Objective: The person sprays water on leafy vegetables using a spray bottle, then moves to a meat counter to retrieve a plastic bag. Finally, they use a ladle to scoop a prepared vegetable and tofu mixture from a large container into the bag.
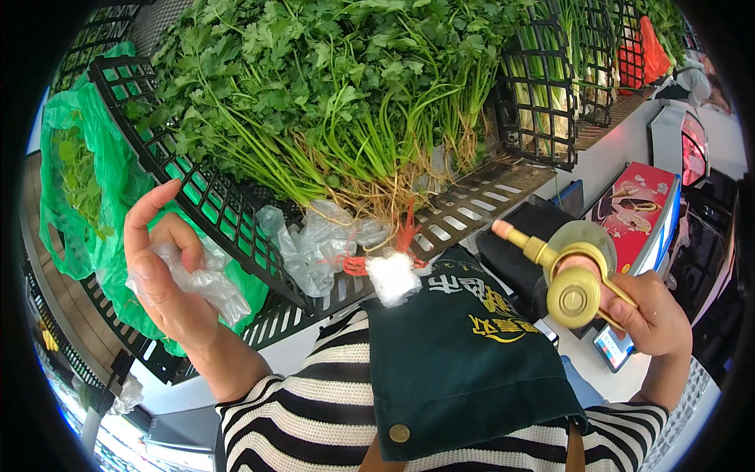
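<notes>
My left hand is raised at the left, thumb and curled fingers on a crumpled clear plastic bag, with the index finger extended. At the right, my right hand grips a gold-coloured handheld tape dispenser, its narrow end pointing up and left. Between the hands lie more clear plastic bags, a bundle of red ties and a bright white wad by the shelf edge. Beyond them is a large heap of leafy green herbs with roots towards me.
Black plastic grid dividers flank the herbs. Green plastic bags with leafy greens hang at the left. Spring onions stand behind the right divider. A slotted metal shelf edge runs before me; a red box-like display is at the right.
</notes>
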### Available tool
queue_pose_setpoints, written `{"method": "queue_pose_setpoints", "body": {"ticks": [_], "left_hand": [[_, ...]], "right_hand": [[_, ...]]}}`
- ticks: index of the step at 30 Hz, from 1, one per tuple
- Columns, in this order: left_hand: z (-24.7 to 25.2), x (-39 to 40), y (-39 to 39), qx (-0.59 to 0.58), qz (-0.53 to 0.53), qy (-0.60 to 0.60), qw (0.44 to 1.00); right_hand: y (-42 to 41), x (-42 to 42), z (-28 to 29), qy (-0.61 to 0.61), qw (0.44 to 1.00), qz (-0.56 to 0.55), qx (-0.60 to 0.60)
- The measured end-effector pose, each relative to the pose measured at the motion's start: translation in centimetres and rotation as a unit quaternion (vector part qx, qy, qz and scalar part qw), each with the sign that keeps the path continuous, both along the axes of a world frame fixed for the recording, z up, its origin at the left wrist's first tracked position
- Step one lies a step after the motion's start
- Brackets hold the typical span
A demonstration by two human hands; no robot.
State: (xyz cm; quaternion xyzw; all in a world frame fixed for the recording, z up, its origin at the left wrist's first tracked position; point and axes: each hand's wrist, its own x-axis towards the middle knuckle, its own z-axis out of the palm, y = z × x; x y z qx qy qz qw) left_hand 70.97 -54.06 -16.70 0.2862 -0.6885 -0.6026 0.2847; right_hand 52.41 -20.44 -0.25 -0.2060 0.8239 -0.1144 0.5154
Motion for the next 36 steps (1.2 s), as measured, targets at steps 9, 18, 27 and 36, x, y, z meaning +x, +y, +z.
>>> {"method": "queue_pose_setpoints", "body": {"ticks": [9, 18, 27, 36], "left_hand": [[-0.1, 0.2, -0.4, 0.001, 0.003, -0.003, 1.0], [0.2, 0.3, -0.2, -0.018, 0.001, -0.022, 1.0], [0.3, 0.4, -0.2, -0.031, 0.0, -0.031, 0.999], [1.0, 0.2, -0.2, -0.032, 0.015, -0.051, 0.998]], "right_hand": [[-2.0, 0.5, 0.8, -0.023, 0.995, 0.088, -0.049], [-2.5, 1.1, 1.3, 0.036, 0.995, 0.073, -0.055], [-3.6, 1.9, 1.9, 0.114, 0.988, 0.067, -0.081], [-3.7, 2.0, 2.1, 0.062, 0.993, 0.074, -0.066]]}}
